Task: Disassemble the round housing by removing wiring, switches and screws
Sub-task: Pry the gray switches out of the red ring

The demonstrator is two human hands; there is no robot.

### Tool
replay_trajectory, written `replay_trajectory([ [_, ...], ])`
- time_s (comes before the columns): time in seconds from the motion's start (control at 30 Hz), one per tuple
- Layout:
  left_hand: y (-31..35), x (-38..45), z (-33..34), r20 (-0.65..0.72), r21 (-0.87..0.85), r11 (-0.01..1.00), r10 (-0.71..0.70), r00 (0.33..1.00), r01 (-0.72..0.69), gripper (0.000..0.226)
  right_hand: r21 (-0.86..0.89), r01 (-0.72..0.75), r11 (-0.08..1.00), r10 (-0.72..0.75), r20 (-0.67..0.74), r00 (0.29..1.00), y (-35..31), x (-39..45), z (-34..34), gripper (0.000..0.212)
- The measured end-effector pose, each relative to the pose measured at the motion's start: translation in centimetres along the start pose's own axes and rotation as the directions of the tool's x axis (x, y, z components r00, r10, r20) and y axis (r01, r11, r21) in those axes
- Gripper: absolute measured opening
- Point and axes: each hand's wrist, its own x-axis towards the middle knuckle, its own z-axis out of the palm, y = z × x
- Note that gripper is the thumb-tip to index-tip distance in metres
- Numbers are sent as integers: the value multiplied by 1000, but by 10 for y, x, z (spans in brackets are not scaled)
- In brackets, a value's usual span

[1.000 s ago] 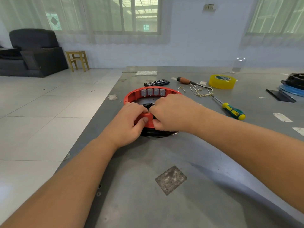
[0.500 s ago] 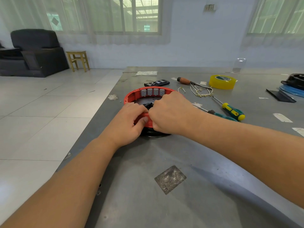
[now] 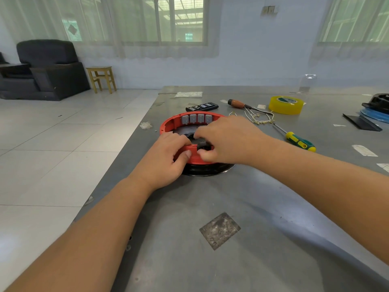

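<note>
Housing [image 3: 185, 121] sits mid-counter [image 3: 231, 260]; our left hand [image 3: 166, 157] clamps its near rim, and our right hand [image 3: 227, 140] now pinches a black switch [image 3: 202, 144] lifted above that rim, nearly free. Screwdriver [image 3: 296, 140] lies beside.

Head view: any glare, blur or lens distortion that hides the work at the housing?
Head view: daylight from the windows puts a soft sheen on the table, no hard glare; wide-angle stretch enlarges the forearms at the edges; the red housing is sharp, though both hands, left hand and right hand, cover its near rim.
</note>
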Motion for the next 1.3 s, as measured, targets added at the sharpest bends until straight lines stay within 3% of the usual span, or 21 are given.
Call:
replay_trajectory([
  [0.1,5,0,-1,8,-7,999,-43,999,44,32,316,-186,931,182,42,982,20,-14,16,33],
  [0.23,22,12,0,53,30,995,-100,994,99,46,468,-349,812,385,19,923,9,-18,52,37],
  [0.37,36,35,-5,169,20,983,-186,968,185,44,563,-349,749,471,-82,878,2,-19,65,34],
  [0.47,38,63,-11,276,-24,944,-311,909,330,38,641,-298,707,487,-135,863,0,-23,69,33],
  [0.57,37,95,-12,414,93,928,-366,834,361,54,713,-272,647,523,-155,838,0,-24,70,28],
  [0.77,37,121,1,519,165,867,-482,706,470,38,742,-261,618,558,-180,810,-1,-24,74,26],
  [1.0,43,119,12,479,214,878,-476,738,428,42,742,-305,597,612,-174,772,-1,-20,79,20],
  [1.17,53,115,21,440,191,847,-526,728,496,38,679,-424,599,671,-136,729,2,-20,79,16],
  [1.3,51,114,24,461,234,855,-516,722,462,51,631,-441,638,636,-109,764,4,-23,76,24],
])
